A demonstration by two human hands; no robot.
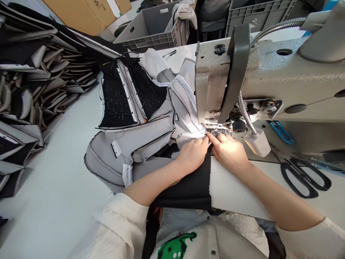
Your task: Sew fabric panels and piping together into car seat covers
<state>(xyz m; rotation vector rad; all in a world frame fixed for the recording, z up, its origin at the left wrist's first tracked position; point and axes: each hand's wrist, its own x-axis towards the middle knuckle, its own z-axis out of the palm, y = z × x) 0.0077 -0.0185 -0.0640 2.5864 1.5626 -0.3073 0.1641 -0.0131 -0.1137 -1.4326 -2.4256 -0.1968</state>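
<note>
Both hands meet just in front of the presser foot of a sewing machine (221,72). My left hand (192,154) has its fingers closed on the edge of a grey and black sewn fabric piece (153,133), close to the lit needle area. Beside it, my right hand (229,151) points its index finger at the foot, the other fingers curled; whatever lies beneath its fingertips is too small to make out. The fabric piece spreads left over the white table, its black panels (115,97) strewn with loose threads. Black cloth (185,190) hangs at the table's front edge.
Black-handled scissors (304,176) and a blue thread snipper (281,132) lie right of the machine. A lamp (257,142) on a flexible metal neck hangs beside my right hand. Stacked fabric pieces (61,68) fill the left. Grey crates (153,27) and a cardboard box (81,14) stand behind.
</note>
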